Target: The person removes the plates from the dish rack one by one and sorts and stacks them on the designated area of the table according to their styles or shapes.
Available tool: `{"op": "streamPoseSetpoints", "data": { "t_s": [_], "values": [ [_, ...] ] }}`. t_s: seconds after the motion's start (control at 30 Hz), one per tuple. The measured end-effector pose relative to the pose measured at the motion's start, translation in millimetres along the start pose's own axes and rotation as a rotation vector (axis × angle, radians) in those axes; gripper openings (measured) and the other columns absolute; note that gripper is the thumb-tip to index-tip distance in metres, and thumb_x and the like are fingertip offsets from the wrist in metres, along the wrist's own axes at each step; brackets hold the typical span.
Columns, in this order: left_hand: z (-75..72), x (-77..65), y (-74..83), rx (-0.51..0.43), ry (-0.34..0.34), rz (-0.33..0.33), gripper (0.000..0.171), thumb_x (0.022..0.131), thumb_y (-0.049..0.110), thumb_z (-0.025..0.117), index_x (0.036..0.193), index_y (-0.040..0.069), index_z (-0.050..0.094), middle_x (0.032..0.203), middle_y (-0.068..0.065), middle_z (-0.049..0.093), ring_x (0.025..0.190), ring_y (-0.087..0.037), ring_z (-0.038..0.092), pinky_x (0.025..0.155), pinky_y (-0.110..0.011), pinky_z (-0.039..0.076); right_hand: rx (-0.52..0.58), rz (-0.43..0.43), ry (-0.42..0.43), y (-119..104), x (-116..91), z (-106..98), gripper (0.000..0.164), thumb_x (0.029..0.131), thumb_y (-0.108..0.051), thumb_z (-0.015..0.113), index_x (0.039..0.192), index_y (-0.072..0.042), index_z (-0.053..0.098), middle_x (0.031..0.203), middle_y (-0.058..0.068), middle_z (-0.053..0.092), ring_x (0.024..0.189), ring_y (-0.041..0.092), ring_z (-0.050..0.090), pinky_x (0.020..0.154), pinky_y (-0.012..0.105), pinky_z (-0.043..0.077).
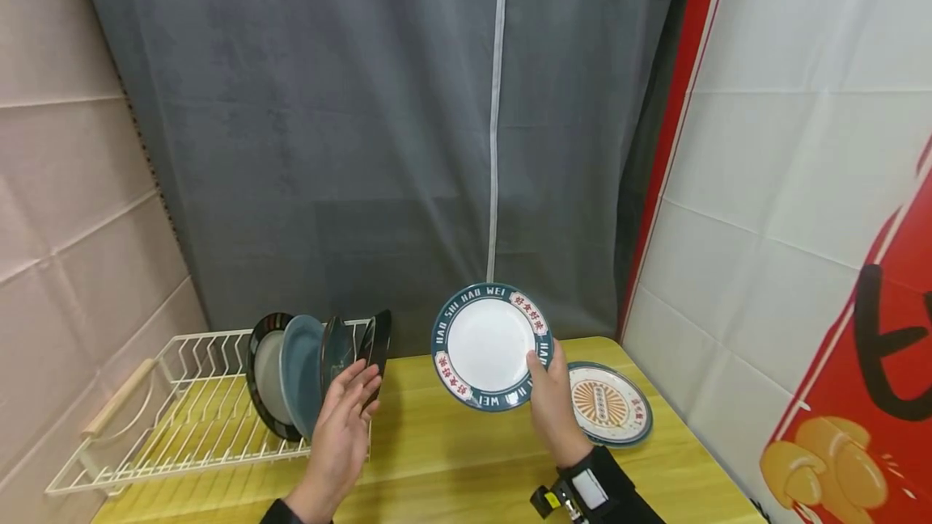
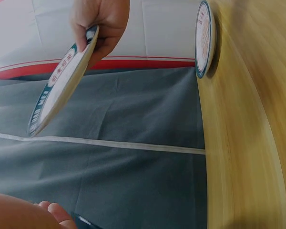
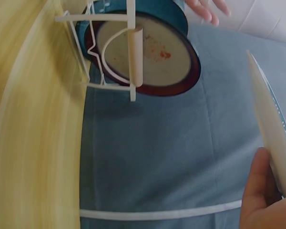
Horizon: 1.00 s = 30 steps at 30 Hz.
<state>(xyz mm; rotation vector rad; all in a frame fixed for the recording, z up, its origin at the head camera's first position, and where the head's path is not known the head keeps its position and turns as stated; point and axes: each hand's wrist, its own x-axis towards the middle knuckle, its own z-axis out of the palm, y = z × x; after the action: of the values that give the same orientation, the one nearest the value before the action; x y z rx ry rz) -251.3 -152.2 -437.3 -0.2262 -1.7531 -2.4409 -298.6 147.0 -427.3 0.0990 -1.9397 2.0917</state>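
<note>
My right hand (image 1: 557, 404) pinches the lower right rim of a white plate (image 1: 489, 344) with a dark teal lettered border, thumb on its face and fingers behind. The plate is raised above the table, its face toward the head camera; the right wrist view catches its pale underside (image 3: 271, 129). My left hand (image 1: 342, 435) holds nothing, its fingers extended beside the dish rack (image 1: 196, 411). In the rack several dishes stand on edge: a black-rimmed plate (image 1: 266, 374), a blue dish (image 1: 300, 366), and dark ones (image 1: 374, 342) partly hidden behind the left fingers.
Right of the held plate, a patterned plate (image 1: 610, 404) lies on the yellow wood-grain table (image 1: 437, 459), a dark rim showing beneath it. The white wire rack has a wooden handle (image 1: 119, 397) at its left end. A grey curtain (image 1: 364, 144) hangs behind, with white sheets on both sides.
</note>
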Motion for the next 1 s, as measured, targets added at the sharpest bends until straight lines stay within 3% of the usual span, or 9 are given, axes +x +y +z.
{"op": "streamPoseSetpoints", "data": {
  "t_s": [0.3, 0.43, 0.57, 0.67, 0.73, 0.83, 0.93, 1.0],
  "values": [
    [-20.0, -2.9, 0.9, -0.017, -0.036, 0.065, 0.029, 0.126, 0.031, 0.031, 0.154, 0.031, 0.039, 0.141, 0.028, 0.059, 0.134, 0.004, 0.055, 0.106, -0.020, 0.045, -0.047, 0.045, 0.064, 15.8, 4.8, -32.4, 0.060, 0.125, -0.022, 0.036, 0.180, -0.008, 0.016, 0.182, 0.022, 0.039, 0.155, 0.018, 0.056, 0.109, 0.006, 0.053],
    [-26.9, -3.3, 2.0, -0.033, -0.040, 0.086, 0.027, 0.126, 0.030, 0.030, 0.150, 0.035, 0.043, 0.141, 0.027, 0.060, 0.133, 0.005, 0.056, 0.106, -0.020, 0.045, -0.043, 0.063, 0.090, 22.8, 7.1, -44.9, 0.061, 0.125, -0.022, 0.034, 0.181, -0.010, 0.012, 0.185, 0.020, 0.033, 0.162, 0.027, 0.049, 0.110, 0.006, 0.051],
    [-34.5, -2.4, 2.0, -0.068, -0.060, 0.133, 0.029, 0.126, 0.026, 0.031, 0.147, 0.036, 0.048, 0.141, 0.026, 0.063, 0.132, 0.004, 0.057, 0.104, -0.019, 0.046, -0.052, 0.077, 0.119, 31.1, 8.2, -58.2, 0.062, 0.125, -0.024, 0.034, 0.181, -0.011, 0.010, 0.186, 0.021, 0.031, 0.149, 0.006, 0.059, 0.111, 0.007, 0.051],
    [-38.7, -2.4, 1.6, -0.084, -0.074, 0.150, 0.030, 0.126, 0.024, 0.031, 0.146, 0.036, 0.050, 0.142, 0.025, 0.064, 0.132, 0.003, 0.058, 0.104, -0.018, 0.047, -0.061, 0.100, 0.140, 36.7, 9.6, -69.9, 0.064, 0.126, -0.027, 0.033, 0.182, -0.013, 0.007, 0.187, 0.020, 0.029, 0.128, -0.016, 0.058, 0.111, 0.009, 0.051],
    [-41.1, -2.9, 2.1, -0.080, -0.079, 0.154, 0.030, 0.126, 0.024, 0.031, 0.146, 0.036, 0.050, 0.143, 0.024, 0.063, 0.132, 0.003, 0.058, 0.105, -0.018, 0.047, -0.061, 0.108, 0.149, 39.5, 11.2, -77.4, 0.064, 0.126, -0.027, 0.032, 0.182, -0.013, 0.005, 0.188, 0.020, 0.027, 0.126, -0.017, 0.057, 0.111, 0.008, 0.051],
    [-45.1, -3.6, 2.7, -0.082, -0.085, 0.158, 0.030, 0.126, 0.024, 0.031, 0.147, 0.035, 0.050, 0.143, 0.024, 0.063, 0.132, 0.003, 0.058, 0.105, -0.018, 0.047, -0.086, 0.121, 0.160, 42.9, 13.1, -88.1, 0.066, 0.126, -0.028, 0.031, 0.182, -0.013, 0.001, 0.189, 0.020, 0.025, 0.129, -0.011, 0.057, 0.108, 0.005, 0.050],
    [-50.0, -4.6, 2.9, -0.096, -0.089, 0.167, 0.030, 0.126, 0.024, 0.031, 0.148, 0.033, 0.049, 0.144, 0.023, 0.063, 0.133, 0.001, 0.058, 0.105, -0.018, 0.048, -0.112, 0.138, 0.170, 47.1, 14.7, -97.4, 0.067, 0.126, -0.029, 0.029, 0.183, -0.013, -0.002, 0.189, 0.021, 0.021, 0.148, 0.010, 0.055, 0.111, 0.004, 0.048],
    [-53.0, -5.1, 2.9, -0.106, -0.094, 0.180, 0.031, 0.126, 0.023, 0.031, 0.148, 0.032, 0.050, 0.144, 0.022, 0.064, 0.133, 0.001, 0.059, 0.105, -0.019, 0.048, -0.122, 0.152, 0.183, 50.5, 15.6, -103.1, 0.067, 0.126, -0.028, 0.028, 0.183, -0.012, -0.004, 0.190, 0.022, 0.018, 0.161, 0.025, 0.047, 0.119, 0.011, 0.046]
  ]
}}
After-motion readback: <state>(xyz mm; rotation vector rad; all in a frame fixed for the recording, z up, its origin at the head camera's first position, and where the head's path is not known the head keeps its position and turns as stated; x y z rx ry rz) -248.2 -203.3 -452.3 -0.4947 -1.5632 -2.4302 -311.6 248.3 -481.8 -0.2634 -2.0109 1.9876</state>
